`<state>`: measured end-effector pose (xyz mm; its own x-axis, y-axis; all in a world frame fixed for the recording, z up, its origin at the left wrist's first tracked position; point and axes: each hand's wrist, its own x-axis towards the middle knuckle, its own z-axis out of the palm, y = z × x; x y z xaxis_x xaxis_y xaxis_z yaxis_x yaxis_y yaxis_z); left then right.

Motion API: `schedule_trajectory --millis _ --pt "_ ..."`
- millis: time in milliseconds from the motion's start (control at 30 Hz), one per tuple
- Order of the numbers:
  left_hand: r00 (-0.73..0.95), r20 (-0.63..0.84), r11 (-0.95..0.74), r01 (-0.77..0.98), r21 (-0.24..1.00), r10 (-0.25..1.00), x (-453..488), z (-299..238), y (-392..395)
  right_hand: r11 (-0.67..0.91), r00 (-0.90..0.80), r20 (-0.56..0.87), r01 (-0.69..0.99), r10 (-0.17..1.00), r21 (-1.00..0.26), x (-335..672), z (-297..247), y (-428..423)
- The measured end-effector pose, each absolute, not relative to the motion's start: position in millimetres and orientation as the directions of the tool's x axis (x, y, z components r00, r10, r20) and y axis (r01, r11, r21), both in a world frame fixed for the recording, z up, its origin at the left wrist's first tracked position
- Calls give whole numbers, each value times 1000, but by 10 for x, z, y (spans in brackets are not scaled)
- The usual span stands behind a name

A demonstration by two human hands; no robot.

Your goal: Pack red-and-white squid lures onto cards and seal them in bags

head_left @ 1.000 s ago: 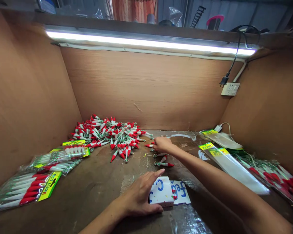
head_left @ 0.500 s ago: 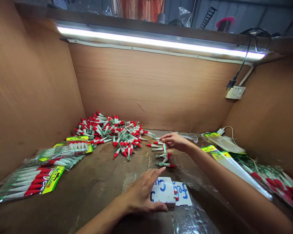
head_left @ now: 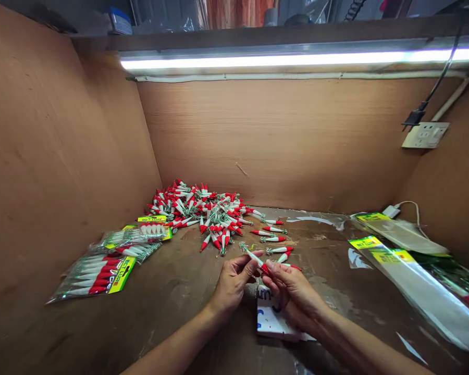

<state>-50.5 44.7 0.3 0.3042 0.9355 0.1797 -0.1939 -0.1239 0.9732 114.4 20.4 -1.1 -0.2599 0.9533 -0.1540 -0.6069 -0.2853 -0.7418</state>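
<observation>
Left hand's come off the white box to meet the right. From where I'm standing, the right's pinching a red-and-white lure by its red end, near the box; can't tell if the left's gripping too.

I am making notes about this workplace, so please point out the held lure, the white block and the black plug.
Held lure [head_left: 255, 258], head view: white middle of its body.
White block [head_left: 269, 321], head view: its marked top face.
Black plug [head_left: 413, 117], head view: its body, above the prongs.
</observation>
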Motion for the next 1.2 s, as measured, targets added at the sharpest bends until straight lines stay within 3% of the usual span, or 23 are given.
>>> schedule_trajectory --millis 167,533,767,1200 --pt "313 125 -34 -281 959 941 -507 31 415 -330 -324 -158 -591 933 -736 1199 101 203" --pt "329 84 29 -326 945 941 -492 110 328 -339 -308 -180 -607 934 -719 1144 13 176" --pt "408 60 144 -451 881 911 -498 108 312 -310 -286 -163 -606 944 -732 1128 13 165" --pt "432 137 50 -394 918 892 -470 102 341 -249 -192 -166 -589 967 -769 1157 72 184"
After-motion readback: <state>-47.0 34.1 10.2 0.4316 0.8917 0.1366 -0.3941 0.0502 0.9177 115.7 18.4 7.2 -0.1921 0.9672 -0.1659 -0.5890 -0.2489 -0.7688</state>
